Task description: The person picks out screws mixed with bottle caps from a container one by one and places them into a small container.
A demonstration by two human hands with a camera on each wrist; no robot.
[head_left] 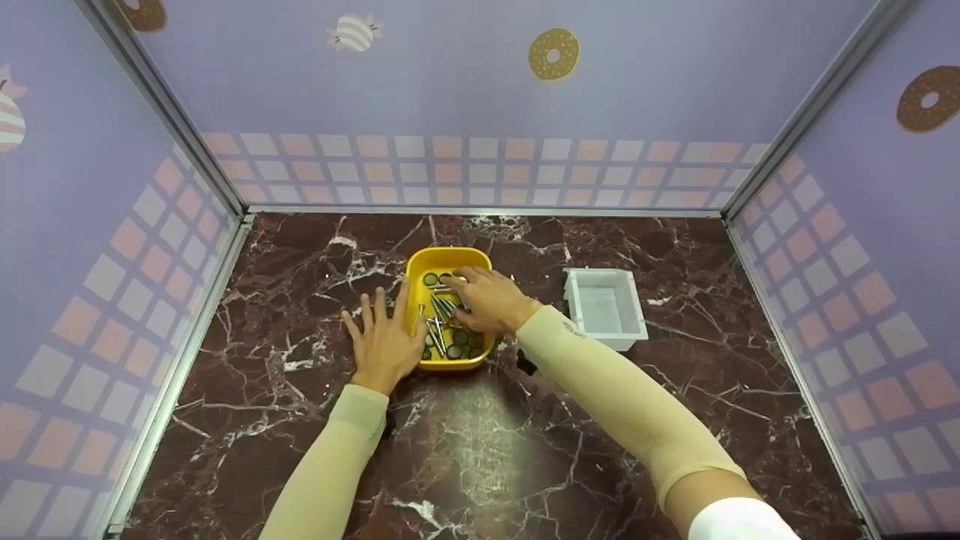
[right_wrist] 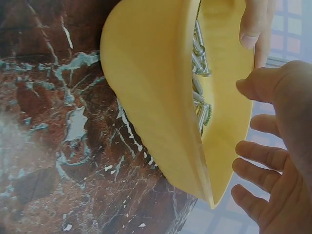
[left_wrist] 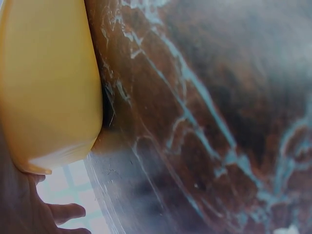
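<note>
A yellow container (head_left: pixel 450 365) holds metal screws (head_left: pixel 436 335) and round dark-rimmed discs (head_left: pixel 454 351). My left hand (head_left: pixel 385 343) rests against its left side, fingers spread and thumb over the rim. Over the container's right half hangs my right hand (head_left: pixel 491 301), fingers loosely bent above the screws; nothing is seen in its grasp. In the left wrist view, the container's wall (left_wrist: pixel 51 83) stands beside the left hand (left_wrist: pixel 29 209). The right wrist view has the container (right_wrist: pixel 151 73) tilted in the picture, screws (right_wrist: pixel 199 58) inside, and the right hand's (right_wrist: pixel 287 146) fingers apart at its opening.
A white rectangular tray (head_left: pixel 604 304) stands to the right of the yellow container, near the right forearm. A small black object (head_left: pixel 526 363) shows below the right sleeve. Patterned panels enclose the dark marbled tabletop (head_left: pixel 480 450) at the back and both sides.
</note>
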